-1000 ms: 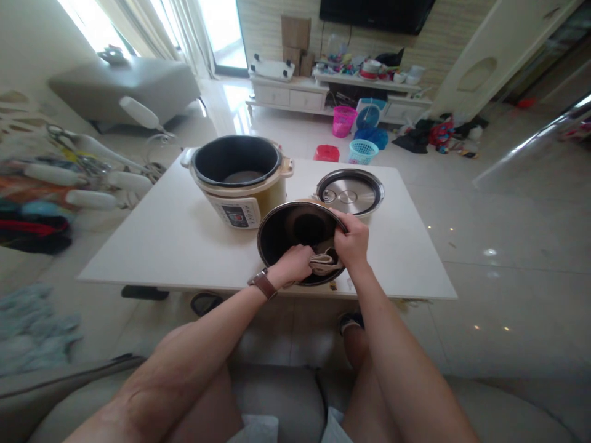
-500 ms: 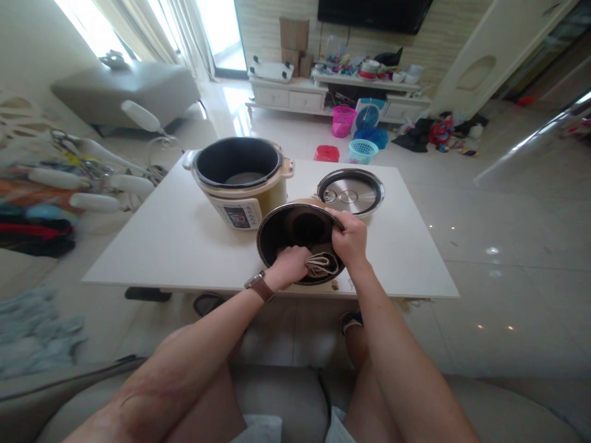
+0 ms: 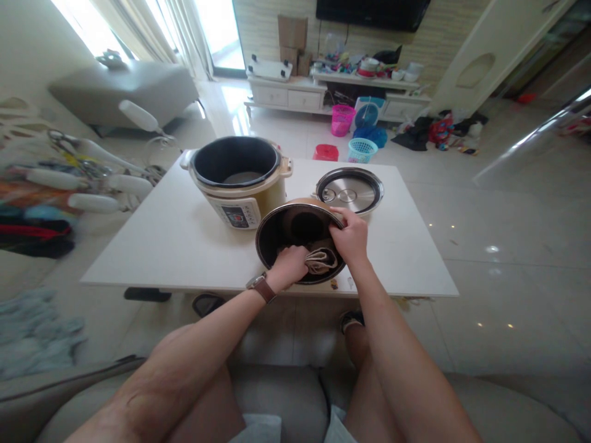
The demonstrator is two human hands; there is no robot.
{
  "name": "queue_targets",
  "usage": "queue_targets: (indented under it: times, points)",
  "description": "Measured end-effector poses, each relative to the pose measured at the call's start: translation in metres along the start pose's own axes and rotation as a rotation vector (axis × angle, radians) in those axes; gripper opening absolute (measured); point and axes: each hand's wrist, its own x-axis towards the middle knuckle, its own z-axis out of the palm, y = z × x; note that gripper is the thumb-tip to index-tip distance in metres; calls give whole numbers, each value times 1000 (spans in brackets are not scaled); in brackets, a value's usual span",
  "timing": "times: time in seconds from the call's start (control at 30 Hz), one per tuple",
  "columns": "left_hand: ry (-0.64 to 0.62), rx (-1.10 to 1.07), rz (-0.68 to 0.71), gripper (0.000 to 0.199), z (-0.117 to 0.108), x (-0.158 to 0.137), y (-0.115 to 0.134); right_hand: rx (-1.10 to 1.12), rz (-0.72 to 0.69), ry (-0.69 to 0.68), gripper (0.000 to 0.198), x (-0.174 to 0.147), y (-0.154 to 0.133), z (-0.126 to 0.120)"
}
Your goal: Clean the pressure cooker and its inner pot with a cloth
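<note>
A dark inner pot point(image 3: 302, 224) is tilted with its mouth toward me at the table's near edge. My right hand point(image 3: 351, 237) grips its rim on the right side, thumb over the edge. Inside the pot, my left hand point(image 3: 290, 266) is closed on a folded beige cloth point(image 3: 321, 259), which lies against the lower inner wall. The left fingertips are partly hidden. Behind and to the left stands an electric pressure cooker point(image 3: 237, 178), lidless, with a dark hollow inside. Its round lid point(image 3: 349, 192) lies upside down behind the pot, metal side up.
The white table point(image 3: 157, 246) carries all of these. Two small items lie by its near edge below the pot. Beyond it on the floor are a red stool point(image 3: 325, 152), a light-blue basket point(image 3: 362, 149) and a pink basket point(image 3: 342, 120). A white lamp point(image 3: 133, 184) stands at left.
The cloth has shifted slightly inside the pot and shows a little more of its folds. Both hands keep their hold, and the right fingers have moved slightly on the rim.
</note>
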Motion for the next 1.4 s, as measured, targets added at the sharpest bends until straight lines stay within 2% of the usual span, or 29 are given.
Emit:
queue_targets:
  times: [0.1, 0.23, 0.5, 0.67, 0.8, 0.93, 1.07, 1.23, 1.3, 1.4]
  points:
    - [5, 1, -28, 31, -5, 8, -8, -5, 68, -13, 44, 0, -2, 0]
    - [17, 16, -62, 29, -10, 14, -14, -5, 79, -44, 49, -1, -6, -3]
    - [30, -14, -99, 30, -5, 14, -14, -71, 125, -2, 54, -4, -6, -2]
    - [5, -92, -127, 28, -5, 20, -21, -87, 103, 1, 50, -6, -4, -1]
    - [33, -146, -158, 28, -6, 22, -24, -101, 88, -22, 50, -8, -5, -1]
    - [52, -166, -161, 28, -5, 19, -20, -42, 2, -37, 54, -11, -5, 3]
    - [67, -79, -45, 34, -1, 11, -9, 28, -63, -1, 55, -11, -3, 8]
    - [-16, 87, 139, 28, -7, 3, -6, -36, -71, 11, 57, -7, -3, 2]
    - [-2, 168, 140, 27, -14, 2, -11, -91, -88, -10, 56, -6, -5, -3]
    - [97, 227, 48, 26, -21, 2, -17, -162, -122, -36, 55, -5, -10, -7]
